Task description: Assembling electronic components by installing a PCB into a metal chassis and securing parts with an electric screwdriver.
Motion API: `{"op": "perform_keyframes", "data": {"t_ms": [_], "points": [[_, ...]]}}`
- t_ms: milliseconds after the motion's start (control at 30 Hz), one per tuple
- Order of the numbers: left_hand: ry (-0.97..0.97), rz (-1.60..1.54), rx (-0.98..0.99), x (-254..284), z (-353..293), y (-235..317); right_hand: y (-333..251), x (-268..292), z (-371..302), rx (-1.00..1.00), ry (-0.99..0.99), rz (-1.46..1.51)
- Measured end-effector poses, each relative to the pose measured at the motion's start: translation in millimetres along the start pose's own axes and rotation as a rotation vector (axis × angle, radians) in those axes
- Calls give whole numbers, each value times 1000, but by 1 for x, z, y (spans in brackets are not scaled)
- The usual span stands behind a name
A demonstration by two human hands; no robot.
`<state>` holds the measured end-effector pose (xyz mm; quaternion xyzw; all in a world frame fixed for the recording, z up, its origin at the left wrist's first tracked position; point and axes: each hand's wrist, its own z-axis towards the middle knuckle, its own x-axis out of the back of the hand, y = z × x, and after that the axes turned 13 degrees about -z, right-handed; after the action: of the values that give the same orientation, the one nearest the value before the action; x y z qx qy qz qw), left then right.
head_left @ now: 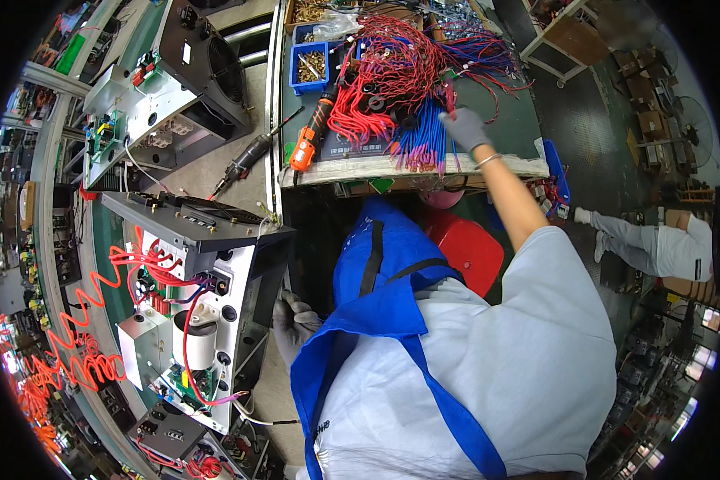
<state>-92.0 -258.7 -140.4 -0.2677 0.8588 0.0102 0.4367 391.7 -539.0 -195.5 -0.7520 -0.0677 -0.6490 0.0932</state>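
Observation:
My right hand (466, 130), in a grey glove, reaches over the bench to the right edge of a bundle of blue wires (422, 138). Its fingers are drawn together; what lies between them is hidden. Just beyond them is a red stick-like piece (450, 94). A large tangle of thin red wires (396, 60) and thicker red wires (362, 112) lie farther left. Low beside my apron, my gloved left hand (294, 322) has loosely bent fingers with nothing visible in them. It is nearest the right side of an upright metal chassis (252, 308) with circuit boards and red cables.
An orange-and-black power tool (312, 132) and a black electric screwdriver (248, 158) lie left of the wires. Blue bins (310, 68) hold small metal parts. Another fan-fitted chassis (172, 96) stands upper left. A red stool (468, 254) is under the bench; another person (664, 246) is right.

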Motion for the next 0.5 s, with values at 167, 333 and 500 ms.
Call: {"op": "perform_keyframes", "data": {"t_ms": [167,333,500], "points": [[-16,57,-61,-35,3,-18,-42,-17,-4,-120,-173,-110],[-56,24,17,-22,5,-16,-42,-5,14,-115,-239,-152],[-61,-76,-38,-8,-11,-19,-15,30,22,-133,-222,-118]]}}
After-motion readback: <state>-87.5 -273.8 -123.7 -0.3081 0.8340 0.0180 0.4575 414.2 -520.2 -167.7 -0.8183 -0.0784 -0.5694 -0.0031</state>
